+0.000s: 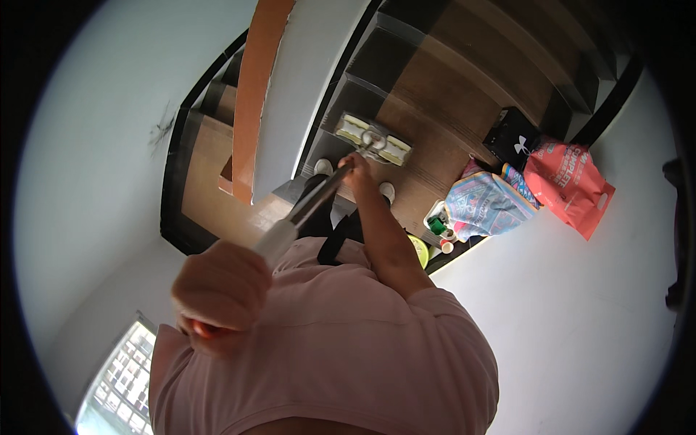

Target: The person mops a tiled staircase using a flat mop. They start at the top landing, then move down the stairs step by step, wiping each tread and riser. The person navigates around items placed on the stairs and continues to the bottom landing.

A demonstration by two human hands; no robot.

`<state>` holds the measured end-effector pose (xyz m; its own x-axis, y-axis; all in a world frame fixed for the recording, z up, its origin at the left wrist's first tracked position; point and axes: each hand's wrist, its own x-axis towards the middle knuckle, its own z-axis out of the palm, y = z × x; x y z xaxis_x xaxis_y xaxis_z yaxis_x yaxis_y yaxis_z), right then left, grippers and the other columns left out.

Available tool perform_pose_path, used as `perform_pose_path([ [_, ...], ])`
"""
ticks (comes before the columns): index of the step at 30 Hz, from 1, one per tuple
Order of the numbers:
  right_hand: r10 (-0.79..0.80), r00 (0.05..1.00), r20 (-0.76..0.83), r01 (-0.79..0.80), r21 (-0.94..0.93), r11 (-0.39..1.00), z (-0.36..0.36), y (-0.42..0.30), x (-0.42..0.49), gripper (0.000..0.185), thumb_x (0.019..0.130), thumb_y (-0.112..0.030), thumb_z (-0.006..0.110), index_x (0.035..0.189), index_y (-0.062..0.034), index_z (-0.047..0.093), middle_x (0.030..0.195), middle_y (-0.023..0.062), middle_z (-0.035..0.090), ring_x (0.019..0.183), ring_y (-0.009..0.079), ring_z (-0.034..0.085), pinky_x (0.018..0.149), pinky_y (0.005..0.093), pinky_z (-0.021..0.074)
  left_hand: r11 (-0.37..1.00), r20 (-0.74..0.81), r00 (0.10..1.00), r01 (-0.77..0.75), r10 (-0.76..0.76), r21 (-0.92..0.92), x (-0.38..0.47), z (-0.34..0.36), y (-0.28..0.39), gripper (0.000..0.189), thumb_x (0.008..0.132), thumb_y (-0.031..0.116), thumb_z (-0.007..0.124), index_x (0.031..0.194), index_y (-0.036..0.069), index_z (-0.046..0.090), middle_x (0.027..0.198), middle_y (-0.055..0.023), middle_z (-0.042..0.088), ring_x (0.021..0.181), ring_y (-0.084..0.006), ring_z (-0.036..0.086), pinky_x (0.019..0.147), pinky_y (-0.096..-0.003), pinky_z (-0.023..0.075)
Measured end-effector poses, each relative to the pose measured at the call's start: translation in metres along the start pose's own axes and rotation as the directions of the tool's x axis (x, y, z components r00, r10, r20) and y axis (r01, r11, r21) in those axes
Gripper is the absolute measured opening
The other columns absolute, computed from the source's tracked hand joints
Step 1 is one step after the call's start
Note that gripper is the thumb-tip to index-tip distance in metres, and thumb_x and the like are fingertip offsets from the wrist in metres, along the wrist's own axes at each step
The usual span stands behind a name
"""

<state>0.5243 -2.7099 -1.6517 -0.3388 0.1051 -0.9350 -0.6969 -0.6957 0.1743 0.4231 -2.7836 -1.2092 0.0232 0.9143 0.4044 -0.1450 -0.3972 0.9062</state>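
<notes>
My left hand [223, 288] is wrapped around the upper end of a flat mop's pole, close under the camera and slightly blurred. A pale grip sleeve [276, 239] shows just beyond my fist. Further down, my right hand [355, 167] grips the metal pole [321, 198] near its lower end. The rectangular mop head [374, 139], with white and yellow-green parts on its upper side, lies at the foot of the stairs. It spans dark and brown tiles, just ahead of my white shoes [323, 167].
Brown and black stair steps [440, 76] rise ahead. On the right stand a black shoe box [511, 136], a red plastic bag [568, 182], a patterned cloth bag [486, 204], a green item [436, 225] and a yellow-green container [418, 251]. An orange-topped half wall [261, 81] borders descending steps on the left.
</notes>
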Motion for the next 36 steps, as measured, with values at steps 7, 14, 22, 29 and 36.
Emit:
perform_pose_path([
  [7,-0.172,0.982,0.073,0.182,-0.172,0.968,-0.09,-0.128,-0.014,0.017,0.078,-0.007,0.051,0.065,-0.0083,0.039,0.058,0.0037,0.043,0.049,0.0178,0.044,0.047,0.032,0.0414,0.984,0.103,0.994,0.038,-0.02,-0.174,0.008,0.04,-0.05,0.012,0.057,0.006,0.056,0.051,0.005,0.046,0.047,-0.0053,0.046,0.04,-0.0208,0.047,0.044,-0.0303,0.0384],
  [14,-0.064,0.997,0.046,0.061,0.052,0.997,-0.101,-0.171,-0.027,0.023,0.073,-0.007,0.047,0.058,-0.0129,0.031,0.052,0.0009,0.039,0.043,0.0151,0.043,0.039,0.0291,0.0399,0.986,0.12,0.993,0.018,0.002,-0.167,-0.004,0.059,-0.071,0.013,0.06,0.003,0.055,0.053,0.004,0.044,0.052,-0.0059,0.046,0.045,-0.0243,0.046,0.047,-0.0306,0.0379],
  [22,-0.262,0.965,0.035,0.235,-0.564,0.792,-0.032,-0.121,0.007,0.022,0.07,0.0,0.042,0.057,-0.0103,0.028,0.055,0.0055,0.036,0.042,0.0167,0.037,0.04,0.0291,0.0355,0.996,-0.287,0.954,0.074,-0.087,-0.053,-0.043,0.004,-0.038,0.012,0.059,-0.004,0.048,0.053,0.003,0.041,0.052,-0.0079,0.046,0.046,-0.0234,0.046,0.05,-0.0323,0.0394],
  [29,0.042,0.993,-0.112,-0.11,-0.727,0.678,0.042,-0.016,0.051,0.012,0.074,0.003,0.039,0.069,-0.0066,0.032,0.058,0.0046,0.033,0.044,0.0153,0.035,0.043,0.0283,0.0334,0.991,-0.539,0.842,0.104,-0.039,0.09,-0.069,-0.039,0.012,0.011,0.061,-0.004,0.047,0.056,0.003,0.04,0.051,-0.0082,0.045,0.044,-0.0203,0.044,0.046,-0.0319,0.0376],
  [36,-0.025,0.997,-0.069,-0.057,-0.943,0.327,0.068,0.054,0.025,0.007,0.071,0.005,0.038,0.07,-0.0022,0.037,0.063,0.0095,0.039,0.048,0.0202,0.04,0.043,0.0303,0.0359,0.968,-0.664,0.746,0.134,0.04,0.21,-0.089,-0.028,0.036,0.014,0.067,0.002,0.059,0.059,0.004,0.047,0.051,-0.006,0.048,0.045,-0.0177,0.046,0.049,-0.032,0.0401],
])
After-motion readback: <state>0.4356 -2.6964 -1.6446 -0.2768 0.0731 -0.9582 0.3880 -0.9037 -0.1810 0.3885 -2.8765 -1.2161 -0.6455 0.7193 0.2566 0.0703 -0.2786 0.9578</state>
